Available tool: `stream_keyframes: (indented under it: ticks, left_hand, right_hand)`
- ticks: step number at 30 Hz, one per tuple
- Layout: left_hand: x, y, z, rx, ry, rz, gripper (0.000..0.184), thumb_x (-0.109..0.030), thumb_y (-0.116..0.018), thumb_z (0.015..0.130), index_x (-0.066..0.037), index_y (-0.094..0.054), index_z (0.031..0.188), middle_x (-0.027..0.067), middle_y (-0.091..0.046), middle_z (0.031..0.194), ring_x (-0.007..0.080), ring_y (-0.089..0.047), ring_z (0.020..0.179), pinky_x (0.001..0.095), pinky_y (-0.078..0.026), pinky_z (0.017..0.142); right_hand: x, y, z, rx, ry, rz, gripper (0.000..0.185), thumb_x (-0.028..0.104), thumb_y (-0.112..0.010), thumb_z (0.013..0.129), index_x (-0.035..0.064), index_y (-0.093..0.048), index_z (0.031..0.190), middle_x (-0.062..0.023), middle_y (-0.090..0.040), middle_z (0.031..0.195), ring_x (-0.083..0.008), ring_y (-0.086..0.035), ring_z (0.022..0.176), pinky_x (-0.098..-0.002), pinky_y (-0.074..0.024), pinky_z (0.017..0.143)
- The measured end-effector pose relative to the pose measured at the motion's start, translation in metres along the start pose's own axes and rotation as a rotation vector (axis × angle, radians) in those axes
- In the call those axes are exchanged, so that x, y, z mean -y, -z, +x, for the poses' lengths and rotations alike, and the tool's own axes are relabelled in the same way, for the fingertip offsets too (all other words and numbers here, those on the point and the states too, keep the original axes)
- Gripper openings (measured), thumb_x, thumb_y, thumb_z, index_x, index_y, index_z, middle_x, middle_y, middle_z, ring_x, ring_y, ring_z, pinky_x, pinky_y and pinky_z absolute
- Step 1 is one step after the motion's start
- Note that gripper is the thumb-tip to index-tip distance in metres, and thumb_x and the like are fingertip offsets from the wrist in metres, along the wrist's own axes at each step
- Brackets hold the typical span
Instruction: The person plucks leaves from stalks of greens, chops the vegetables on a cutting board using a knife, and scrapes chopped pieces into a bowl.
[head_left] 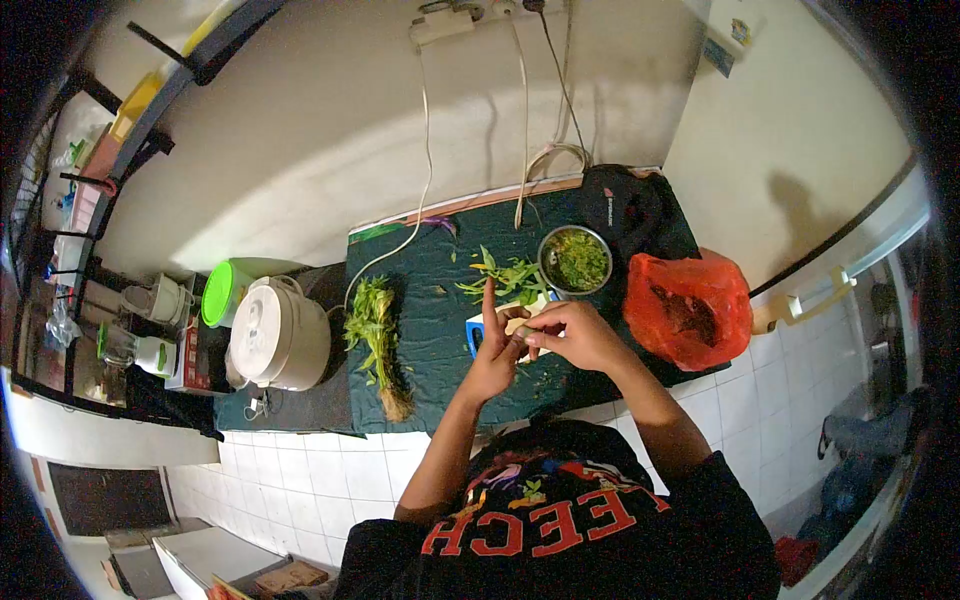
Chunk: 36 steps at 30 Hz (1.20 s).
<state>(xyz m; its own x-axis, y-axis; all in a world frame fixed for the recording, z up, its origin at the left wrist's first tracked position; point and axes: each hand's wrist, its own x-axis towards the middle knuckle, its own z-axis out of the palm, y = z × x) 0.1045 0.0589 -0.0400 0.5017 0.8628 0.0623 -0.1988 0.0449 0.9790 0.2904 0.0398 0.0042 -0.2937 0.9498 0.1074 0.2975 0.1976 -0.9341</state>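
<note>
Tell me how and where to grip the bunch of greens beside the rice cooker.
Probably around the stems, just above the roots, with the left hand coming from the right. The bunch lies on the green cloth with roots at the near end and leaves spreading at the far end, so its stems make the narrower grip; the rice cooker stands on its left.

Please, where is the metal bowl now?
In the head view, the metal bowl sits right of centre, between the loose leaves and the red bag.
</note>
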Motion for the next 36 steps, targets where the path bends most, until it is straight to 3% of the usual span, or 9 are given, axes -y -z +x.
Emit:
stream_keyframes:
  ticks: [5,8,13,19,21,25,28,30,36]
  left_hand:
    - [0.008,0.025,0.001,0.126,0.144,-0.059,0.058,-0.005,-0.056,0.095,-0.011,-0.033,0.149,0.0150,-0.057,0.123,0.0178,-0.061,0.098,0.0343,-0.051,0.076]
    - [-0.049,0.005,-0.006,0.023,-0.123,0.811,0.042,-0.015,-0.071,0.085,-0.005,-0.062,0.124,0.0157,-0.070,0.105,0.0217,-0.070,0.091,0.0344,-0.054,0.078]
    - [-0.032,0.026,-0.009,-0.069,-0.295,0.922,0.038,-0.007,-0.068,0.082,-0.007,-0.066,0.120,0.0124,-0.072,0.093,0.0229,-0.071,0.076,0.0345,-0.056,0.068]
    - [-0.042,0.046,-0.004,-0.125,-0.185,0.841,0.014,-0.008,-0.063,0.089,-0.002,-0.066,0.101,0.0163,-0.069,0.087,0.0276,-0.070,0.075,0.0359,-0.054,0.065]
    - [-0.047,0.050,-0.005,-0.038,-0.144,0.803,0.014,-0.012,-0.060,0.093,0.000,-0.066,0.097,0.0166,-0.068,0.083,0.0299,-0.067,0.071,0.0368,-0.052,0.064]
    - [-0.052,0.053,-0.008,0.036,-0.014,0.720,0.017,-0.014,-0.059,0.095,0.001,-0.065,0.096,0.0175,-0.067,0.084,0.0321,-0.065,0.073,0.0375,-0.050,0.068]
    - [-0.051,0.062,-0.011,0.089,-0.093,0.713,0.019,-0.016,-0.059,0.095,0.002,-0.065,0.096,0.0178,-0.067,0.086,0.0326,-0.064,0.076,0.0376,-0.050,0.070]
    - [-0.055,0.065,-0.011,0.156,-0.122,0.695,0.020,-0.017,-0.060,0.095,0.001,-0.067,0.101,0.0168,-0.068,0.100,0.0270,-0.065,0.084,0.0352,-0.050,0.071]
    - [-0.063,0.031,-0.015,-0.019,-0.130,0.708,0.029,-0.018,-0.072,0.086,0.001,-0.068,0.108,0.0147,-0.071,0.089,0.0193,-0.068,0.078,0.0309,-0.052,0.069]
  right_hand:
    - [-0.001,-0.009,0.005,-0.087,-0.035,-0.190,0.017,0.015,-0.072,0.086,-0.0013,-0.071,0.090,-0.0126,-0.068,0.075,-0.0166,-0.063,0.065,-0.0319,-0.0492,0.063]
    - [-0.004,-0.015,0.006,-0.139,-0.188,-0.204,0.026,0.029,-0.072,0.085,0.0039,-0.072,0.094,-0.0137,-0.070,0.079,-0.0234,-0.069,0.069,-0.0345,-0.0526,0.065]
    - [0.003,-0.021,0.013,-0.230,-0.165,-0.155,0.028,0.031,-0.071,0.086,0.0044,-0.073,0.094,-0.0144,-0.070,0.076,-0.0257,-0.068,0.068,-0.0368,-0.0531,0.067]
    - [0.037,-0.023,0.018,-0.240,0.101,-0.410,0.031,0.014,-0.068,0.087,0.0078,-0.067,0.117,-0.0133,-0.065,0.104,-0.0253,-0.065,0.090,-0.0338,-0.0517,0.080]
    - [0.030,-0.022,0.019,-0.036,0.234,-0.457,0.038,0.014,-0.068,0.085,0.0129,-0.064,0.123,-0.0113,-0.061,0.115,-0.0284,-0.062,0.096,-0.0362,-0.0507,0.086]
    - [0.022,-0.029,0.021,-0.041,0.392,-0.552,0.031,0.017,-0.068,0.086,0.0146,-0.067,0.118,-0.0053,-0.065,0.102,-0.0243,-0.066,0.089,-0.0337,-0.0542,0.075]
    - [0.017,-0.032,0.018,-0.007,0.286,-0.410,0.026,0.018,-0.068,0.086,0.0121,-0.070,0.111,-0.0052,-0.066,0.096,-0.0243,-0.066,0.086,-0.0334,-0.0538,0.073]
    - [0.014,-0.034,0.018,-0.041,0.291,-0.403,0.023,0.017,-0.067,0.087,0.0110,-0.071,0.108,-0.0061,-0.066,0.094,-0.0246,-0.066,0.084,-0.0341,-0.0535,0.072]
    - [0.021,-0.022,0.011,-0.152,0.312,-0.430,0.019,0.017,-0.066,0.089,0.0078,-0.072,0.104,-0.0084,-0.066,0.090,-0.0261,-0.065,0.079,-0.0359,-0.0529,0.070]
